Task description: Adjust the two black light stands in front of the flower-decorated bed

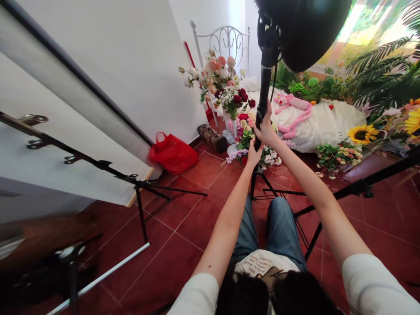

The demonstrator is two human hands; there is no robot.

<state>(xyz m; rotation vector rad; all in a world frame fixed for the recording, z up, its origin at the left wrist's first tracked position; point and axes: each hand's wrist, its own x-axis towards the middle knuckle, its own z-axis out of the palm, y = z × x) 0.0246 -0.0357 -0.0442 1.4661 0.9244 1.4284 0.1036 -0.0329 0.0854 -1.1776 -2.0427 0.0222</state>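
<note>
Both my hands are wrapped around the upright pole of a black light stand. My right hand grips it higher up, and my left hand closes on it just below. On top of the pole sits a large black lamp head, cut off by the upper edge of the view, with a thin cable hanging beside the pole. The stand's legs spread on the floor in front of my knees. Right behind my hands are bunches of artificial flowers, partly hidden by the pole.
A red bag lies by the wall, near a brown case. At left stands a backdrop frame with clamps. Another black tripod slants in at right. Behind are a bed with a pink plush toy, sunflowers and palm leaves.
</note>
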